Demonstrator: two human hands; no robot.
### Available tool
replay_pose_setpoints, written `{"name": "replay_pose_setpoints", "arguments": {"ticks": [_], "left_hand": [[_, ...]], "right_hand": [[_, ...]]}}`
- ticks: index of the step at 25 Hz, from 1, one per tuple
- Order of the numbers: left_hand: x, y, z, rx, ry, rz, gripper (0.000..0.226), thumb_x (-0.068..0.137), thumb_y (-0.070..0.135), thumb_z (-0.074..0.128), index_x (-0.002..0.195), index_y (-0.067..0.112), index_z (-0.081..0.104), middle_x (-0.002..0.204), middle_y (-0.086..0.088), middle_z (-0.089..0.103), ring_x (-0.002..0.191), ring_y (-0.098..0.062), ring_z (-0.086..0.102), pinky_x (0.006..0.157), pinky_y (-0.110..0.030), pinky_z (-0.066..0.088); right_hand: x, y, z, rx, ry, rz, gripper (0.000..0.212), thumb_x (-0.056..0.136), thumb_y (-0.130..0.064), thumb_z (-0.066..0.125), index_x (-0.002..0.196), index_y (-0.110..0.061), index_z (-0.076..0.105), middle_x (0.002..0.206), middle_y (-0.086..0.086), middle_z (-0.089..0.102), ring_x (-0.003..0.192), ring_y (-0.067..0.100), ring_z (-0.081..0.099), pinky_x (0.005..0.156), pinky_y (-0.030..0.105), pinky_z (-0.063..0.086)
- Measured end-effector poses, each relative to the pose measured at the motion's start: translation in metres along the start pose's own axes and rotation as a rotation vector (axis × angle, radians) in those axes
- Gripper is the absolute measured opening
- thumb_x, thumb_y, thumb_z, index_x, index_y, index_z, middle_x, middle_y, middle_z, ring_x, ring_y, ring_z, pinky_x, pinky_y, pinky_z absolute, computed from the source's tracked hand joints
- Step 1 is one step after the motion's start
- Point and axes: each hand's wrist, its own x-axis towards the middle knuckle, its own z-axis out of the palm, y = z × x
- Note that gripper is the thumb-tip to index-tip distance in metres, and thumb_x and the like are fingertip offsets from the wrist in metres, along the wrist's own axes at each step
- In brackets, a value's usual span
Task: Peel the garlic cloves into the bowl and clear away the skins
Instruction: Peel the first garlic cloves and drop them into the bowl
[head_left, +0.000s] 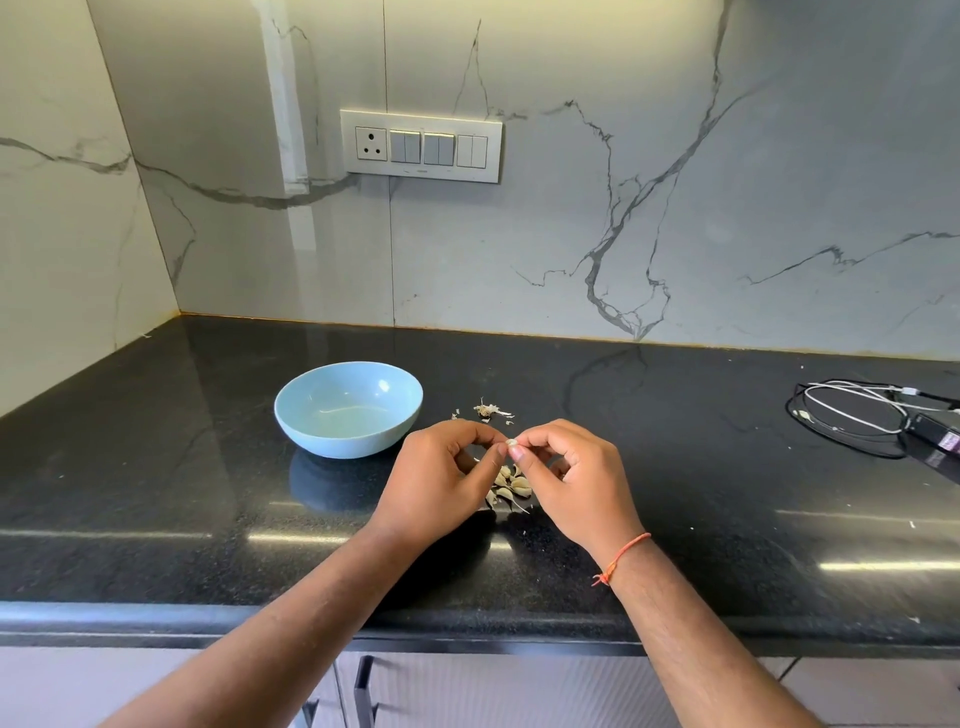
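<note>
A light blue bowl (348, 408) stands on the black counter (156, 467), with nothing visible inside it. Just right of the bowl, my left hand (441, 478) and my right hand (566, 473) meet above the counter, and their fingertips pinch one small garlic clove (511, 443) between them. Below the hands lies a small heap of garlic cloves (511, 486), partly hidden by my fingers. A garlic root stub with skin scraps (488, 412) lies behind the hands, right of the bowl.
A coil of black and white cables with a dark adapter (883, 421) lies at the far right of the counter. A switch panel (421, 145) is set in the marble wall behind. The counter's front edge (467, 623) runs below my forearms.
</note>
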Motion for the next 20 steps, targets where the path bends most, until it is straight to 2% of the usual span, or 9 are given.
{"name": "replay_pose_setpoints", "arguments": {"ticks": [3, 7, 11, 14, 16, 18, 20], "left_hand": [[-0.001, 0.002, -0.001, 0.01, 0.0, 0.04, 0.006, 0.096, 0.026, 0.076, 0.095, 0.03, 0.081, 0.08, 0.015, 0.076, 0.062, -0.011, 0.069, 0.059, -0.021, 0.055], [0.0, 0.0, -0.002, -0.07, -0.008, -0.023, 0.008, 0.097, 0.028, 0.078, 0.09, 0.027, 0.08, 0.07, 0.01, 0.076, 0.051, -0.004, 0.061, 0.053, -0.017, 0.046], [0.01, 0.005, -0.002, -0.139, 0.031, -0.149, 0.012, 0.101, 0.031, 0.074, 0.091, 0.025, 0.078, 0.067, 0.008, 0.074, 0.053, -0.01, 0.07, 0.054, -0.032, 0.061], [0.052, 0.007, -0.003, 0.109, -0.055, -0.19, 0.018, 0.105, 0.031, 0.066, 0.095, 0.022, 0.078, 0.066, 0.004, 0.076, 0.052, -0.012, 0.073, 0.062, -0.026, 0.061], [0.093, 0.008, -0.001, 0.391, -0.195, -0.122, 0.018, 0.102, 0.026, 0.066, 0.096, 0.018, 0.081, 0.075, -0.004, 0.08, 0.069, -0.022, 0.078, 0.07, -0.027, 0.059], [0.124, 0.008, 0.006, 0.658, -0.28, -0.058, 0.014, 0.094, 0.027, 0.075, 0.095, 0.016, 0.083, 0.09, -0.009, 0.081, 0.088, -0.032, 0.077, 0.074, -0.032, 0.056], [0.14, 0.007, 0.013, 0.854, -0.386, -0.041, 0.014, 0.091, 0.022, 0.079, 0.099, 0.012, 0.082, 0.102, -0.012, 0.079, 0.095, -0.037, 0.075, 0.075, -0.036, 0.057]], "right_hand": [[-0.001, -0.002, 0.0, -0.04, -0.012, -0.056, 0.005, 0.094, -0.013, 0.078, 0.092, -0.018, 0.078, 0.091, -0.012, 0.072, 0.078, 0.007, 0.068, 0.067, 0.016, 0.054], [-0.002, -0.006, -0.001, -0.061, -0.03, -0.095, 0.003, 0.093, -0.016, 0.08, 0.092, -0.017, 0.078, 0.089, -0.012, 0.07, 0.074, 0.006, 0.067, 0.063, 0.013, 0.052], [-0.002, -0.005, -0.001, -0.04, -0.004, -0.043, 0.006, 0.09, -0.018, 0.08, 0.087, -0.021, 0.077, 0.086, -0.016, 0.07, 0.074, 0.009, 0.068, 0.062, 0.019, 0.054], [-0.001, -0.002, -0.001, -0.026, 0.032, -0.003, 0.009, 0.089, -0.018, 0.079, 0.084, -0.024, 0.076, 0.084, -0.015, 0.071, 0.075, 0.012, 0.068, 0.063, 0.02, 0.053], [-0.001, -0.001, 0.0, -0.016, 0.035, 0.009, 0.008, 0.088, -0.019, 0.079, 0.083, -0.025, 0.076, 0.084, -0.014, 0.071, 0.075, 0.012, 0.068, 0.063, 0.024, 0.055], [-0.001, 0.0, 0.001, -0.012, 0.038, 0.015, 0.008, 0.088, -0.019, 0.08, 0.083, -0.025, 0.076, 0.083, -0.014, 0.07, 0.074, 0.012, 0.068, 0.064, 0.025, 0.055], [-0.001, 0.001, 0.001, 0.004, 0.048, 0.02, 0.009, 0.087, -0.018, 0.08, 0.082, -0.025, 0.076, 0.081, -0.014, 0.069, 0.073, 0.012, 0.067, 0.064, 0.025, 0.054]]}}
